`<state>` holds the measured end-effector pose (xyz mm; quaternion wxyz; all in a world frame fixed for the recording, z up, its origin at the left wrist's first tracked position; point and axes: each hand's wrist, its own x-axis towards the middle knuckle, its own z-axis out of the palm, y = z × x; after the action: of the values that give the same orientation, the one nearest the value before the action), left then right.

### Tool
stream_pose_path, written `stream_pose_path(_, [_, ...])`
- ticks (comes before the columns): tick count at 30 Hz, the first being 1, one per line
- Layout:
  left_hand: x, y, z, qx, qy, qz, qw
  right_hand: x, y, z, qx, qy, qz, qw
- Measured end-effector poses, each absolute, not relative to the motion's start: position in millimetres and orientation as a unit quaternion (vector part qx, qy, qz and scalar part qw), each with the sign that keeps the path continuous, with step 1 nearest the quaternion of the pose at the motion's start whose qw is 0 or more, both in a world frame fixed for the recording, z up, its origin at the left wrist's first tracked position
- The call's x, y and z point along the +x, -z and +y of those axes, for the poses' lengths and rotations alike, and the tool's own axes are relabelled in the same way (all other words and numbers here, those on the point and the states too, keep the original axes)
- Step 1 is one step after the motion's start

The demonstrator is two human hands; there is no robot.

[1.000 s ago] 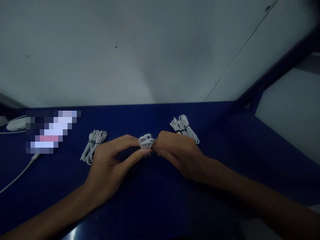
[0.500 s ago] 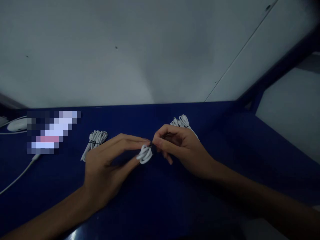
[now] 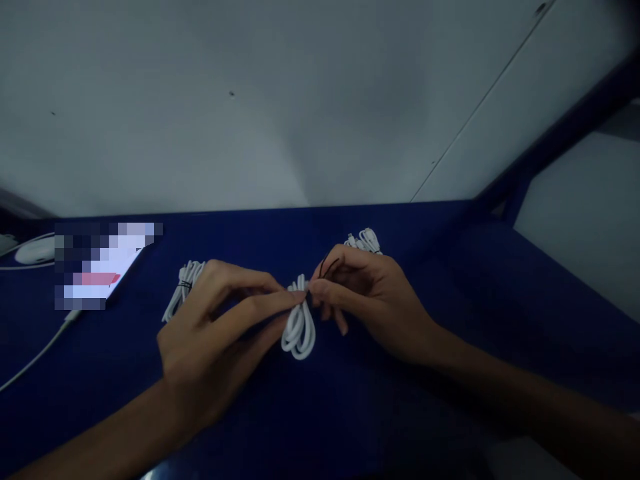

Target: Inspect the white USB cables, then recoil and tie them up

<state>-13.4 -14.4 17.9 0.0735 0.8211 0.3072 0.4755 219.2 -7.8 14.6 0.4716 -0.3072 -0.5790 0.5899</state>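
A coiled white cable [image 3: 299, 333] hangs in front of me above the blue table, its loops pointing down toward me. My left hand [image 3: 225, 320] pinches the coil at its middle between thumb and fingers. Close against it, my right hand [image 3: 360, 293] is closed on a thin black twist tie [image 3: 327, 268], whose ends stick up above the fingers. Where the tie meets the coil is partly hidden by the fingertips. Behind my left hand lies a bundle of tied white cables [image 3: 183, 293]. Past my right hand is another group of white cables [image 3: 369, 240], partly covered by it.
On the left of the blue table [image 3: 260, 240] lies a phone with a lit, pixelated screen [image 3: 117, 257] and a white cable [image 3: 40, 359] plugged in. A white rounded device [image 3: 35, 251] is beside it. A grey panel [image 3: 250, 133] stands along the back edge.
The coil has turned from end-on to hanging lengthwise, with its loops now showing below the fingers. My left fingers have shifted over its middle. The black tie's ends now show above my right hand.
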Motion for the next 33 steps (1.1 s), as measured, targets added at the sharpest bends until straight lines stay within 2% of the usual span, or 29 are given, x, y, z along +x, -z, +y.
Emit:
stream_pose_path(7, [-11, -14, -15, 0.797, -0.455, 0.347, 0.195, 219, -7, -7, -0.320, -0.494, -0.627, 0.510])
stream_pose_path(13, [-5, -20, -11, 0.644, -0.478, 0.393, 0.449, 221, -1, -2, -0.267, -0.178, -0.799, 0.508])
stream_pose_path(16, [-4, -19, -5, 0.584, -0.464, 0.388, 0.542, 221, 0, 0, -0.216, -0.103, -0.829, 0.506])
stream_pose_path(22, [-9, -15, 2, 0.598, -0.395, 0.350, 0.603, 222, -1, 0, -0.215, -0.119, -0.830, 0.501])
stream_pose_path(33, [-9, -14, -2, 0.666, -0.410, 0.360, 0.509, 220, -5, -8, -0.351, -0.371, -0.724, 0.464])
